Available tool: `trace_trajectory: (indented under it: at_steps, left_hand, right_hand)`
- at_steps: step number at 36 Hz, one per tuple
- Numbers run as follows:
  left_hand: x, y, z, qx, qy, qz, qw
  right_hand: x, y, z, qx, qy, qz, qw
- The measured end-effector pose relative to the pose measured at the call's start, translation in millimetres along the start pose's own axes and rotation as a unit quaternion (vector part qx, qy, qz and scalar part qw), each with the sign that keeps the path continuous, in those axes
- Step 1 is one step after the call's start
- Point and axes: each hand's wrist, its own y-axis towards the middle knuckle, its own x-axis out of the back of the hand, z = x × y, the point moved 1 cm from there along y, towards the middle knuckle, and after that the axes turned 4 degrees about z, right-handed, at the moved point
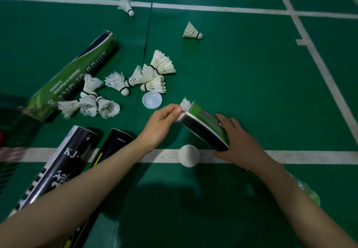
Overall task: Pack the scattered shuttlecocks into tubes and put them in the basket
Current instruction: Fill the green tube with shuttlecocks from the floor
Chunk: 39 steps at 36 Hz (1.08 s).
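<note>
Surface: green court floor [242,77], matte, dimly lit, with a dark shadow on it below the arms. No walls in view.
Markings: far line [213,8] runs white across the top. Near line [158,155] runs across under the wrists; its surface has a woven texture. Side line [317,57] slants down the right, with short ticks branching off it. A dark seam [147,40] in the floor runs from the far line down toward the hands.

Right hand [238,143]: fingers wrapped round the held tube [207,125], green and black, tilted, mouth pointing up and left, clear of the floor.
Left hand [160,125]: fingertips pinch the feathers of a shuttlecock [185,104] that sits in the tube mouth, feathers sticking out.

Loose on the floor:
- heap [160,63] of white shuttlecocks, left of the hands, straddling the seam; some touch or overlap.
- two strays: one [126,5] on the far line, one [191,31] right of the seam, well apart from the heap.
- open cap [152,100], hollow side up, just below the heap.
- domed cap [188,155] on the near line, between the wrists.
- green tube [75,75] lying at a slant, touching the heap's left end.
- KJ tube [58,162] and black tube [114,145], side by side, partly under the left forearm.

Basket: cannot identify.
</note>
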Motion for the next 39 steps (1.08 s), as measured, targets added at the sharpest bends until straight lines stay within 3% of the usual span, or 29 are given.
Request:
trace_trajectory:
  at_steps: [17,26,34,39]
  left_hand:
    - [5,11,1,0.034,-0.009,-0.048,0.998]
    - [15,27,-1,0.062,0.034,-0.020,0.997]
    - [25,43,4,0.133,0.001,0.015,0.991]
    - [38,61,3,0.130,0.035,-0.083,0.987]
  right_hand:
    - [-2,16,14,-0.019,-0.018,0.010,1.000]
    - [-1,36,20,-0.023,-0.012,0.026,0.999]
    - [1,62,19,-0.025,-0.003,0.053,0.998]
    - [0,83,19,-0.037,-0.025,0.035,0.998]
